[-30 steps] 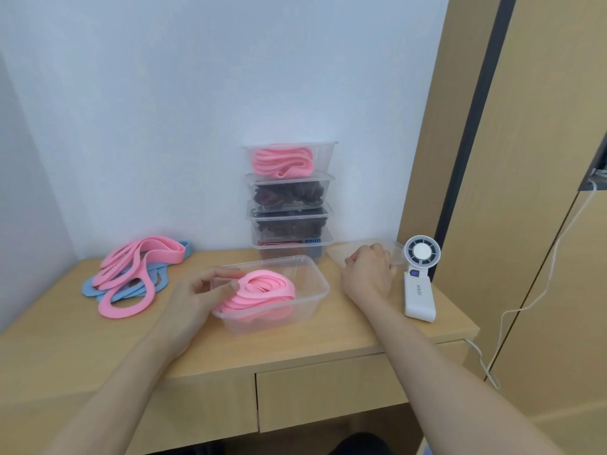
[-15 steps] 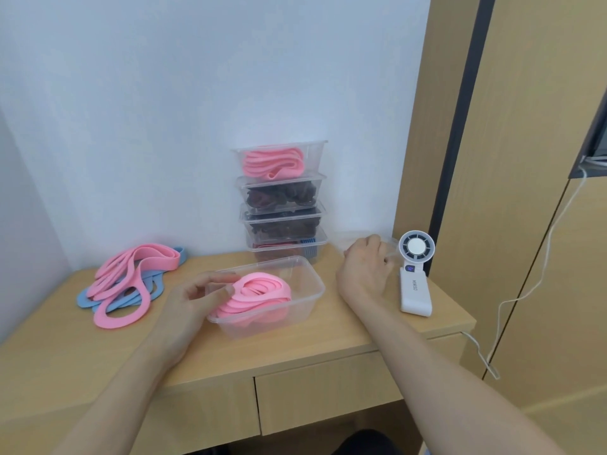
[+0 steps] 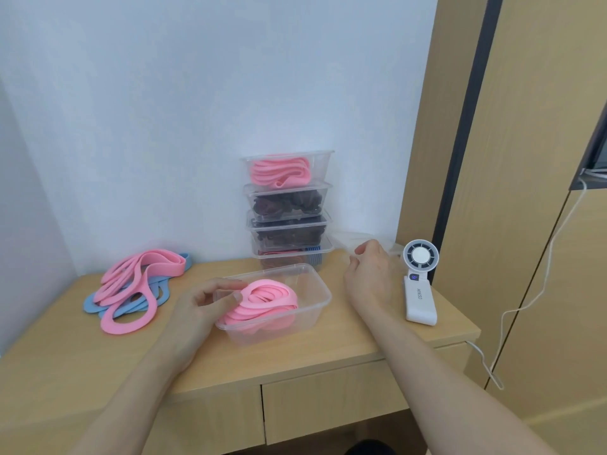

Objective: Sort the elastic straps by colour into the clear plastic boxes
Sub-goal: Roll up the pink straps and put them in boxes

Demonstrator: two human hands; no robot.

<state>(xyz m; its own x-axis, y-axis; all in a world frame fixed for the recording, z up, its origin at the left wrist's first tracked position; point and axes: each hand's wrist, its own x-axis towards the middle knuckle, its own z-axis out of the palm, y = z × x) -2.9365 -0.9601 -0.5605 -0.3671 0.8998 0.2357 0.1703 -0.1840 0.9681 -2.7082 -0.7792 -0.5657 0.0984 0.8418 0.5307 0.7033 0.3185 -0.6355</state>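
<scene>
Pink straps [image 3: 262, 300]: coiled inside the open box [image 3: 317, 292], judged soft, light, springy; best pinched at a raised loop. Lay lengthwise along the box, near-left to far-right. At the box's left end, left hand [image 3: 197, 303], fingers curled on its rim. Right of the box, right hand [image 3: 371, 274], curled by a clear lid [image 3: 343, 238]; grip impossible to tell.

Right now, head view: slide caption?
Left hand at the open box of pink straps, right hand by a clear lid; loose straps wait nearby.
</scene>
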